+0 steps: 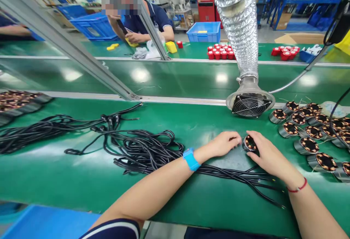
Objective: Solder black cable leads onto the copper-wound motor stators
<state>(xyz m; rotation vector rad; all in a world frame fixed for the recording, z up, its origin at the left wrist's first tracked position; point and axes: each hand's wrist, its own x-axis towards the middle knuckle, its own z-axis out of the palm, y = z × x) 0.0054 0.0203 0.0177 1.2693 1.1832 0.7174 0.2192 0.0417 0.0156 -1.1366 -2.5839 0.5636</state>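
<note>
My right hand (264,153) is wrapped round the side of a motor stator (249,143), a short steel ring with copper windings and a black inner part. The stator rests on a grey patch of the bench. Just left of it, my left hand (226,143) has its fingers curled and pressed together beside the thin leads. Whatever the left fingertips pinch is too small to make out. Black power cables (147,146) lie in a tangle under and left of my left forearm, and their stripped ends run out below my hands.
A fan-fronted fume hood (249,104) hangs from a foil duct behind my hands. More stators (308,145) stand on the right, others (20,104) at far left. A metal post (82,54) slants across the left. Beyond the conveyor (177,78), a co-worker (161,20) handles a yellow part.
</note>
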